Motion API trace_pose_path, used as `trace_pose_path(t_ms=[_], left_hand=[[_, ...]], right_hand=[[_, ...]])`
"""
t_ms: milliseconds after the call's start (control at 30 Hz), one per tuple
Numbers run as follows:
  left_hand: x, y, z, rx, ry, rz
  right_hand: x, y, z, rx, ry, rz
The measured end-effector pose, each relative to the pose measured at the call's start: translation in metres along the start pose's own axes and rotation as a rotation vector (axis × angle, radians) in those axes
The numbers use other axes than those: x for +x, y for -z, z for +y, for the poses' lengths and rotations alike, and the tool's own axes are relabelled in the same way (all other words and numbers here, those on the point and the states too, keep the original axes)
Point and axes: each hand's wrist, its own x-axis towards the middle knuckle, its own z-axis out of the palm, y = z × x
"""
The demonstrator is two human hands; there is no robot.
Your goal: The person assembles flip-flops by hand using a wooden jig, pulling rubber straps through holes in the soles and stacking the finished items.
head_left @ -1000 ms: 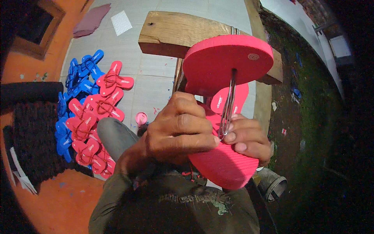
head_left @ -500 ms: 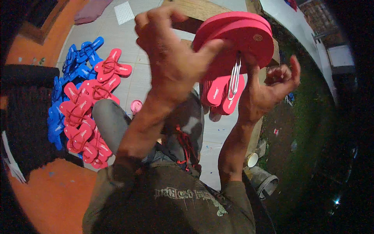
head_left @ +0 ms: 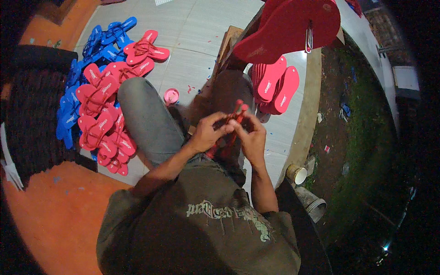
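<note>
My left hand and my right hand are together above my lap, their fingers pinched on a red flip-flop strap. More red straps lie on my lap below them, partly hidden by the hands. Ahead and to the right, large red foam soles stand tilted on a wooden stand, apart from both hands. A looped metal wire tool sticks out of the nearest sole's face. Beyond my right hand are stacks of red printed soles on the tiles.
Finished red flip-flops and blue flip-flops lie heaped on the left. A small pink tub sits on the tiled floor beyond my knees. Buckets stand at the right, beside a ledge and grassy ground.
Both hands have let go of the red soles and come down toward my lap, where they now hold a red strap. The wire tool stays in the sole. The view has shifted too.
</note>
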Motion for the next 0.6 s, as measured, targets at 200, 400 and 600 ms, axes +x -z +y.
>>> trace_pose_path(t_ms=[200, 400, 600], left_hand=[[0.021, 0.047, 0.064, -0.458, 0.323, -0.204], [0.003, 0.138, 0.136, 0.399, -0.024, -1.074], [-0.009, 0.188, 0.157, 0.761, -0.262, -0.691]], right_hand=[[-0.006, 0.029, -0.074, 0.029, 0.140, -0.097], [-0.045, 0.073, -0.126, -0.516, 0.047, -0.868], [-0.096, 0.173, -0.134, -0.145, -0.019, -0.253]])
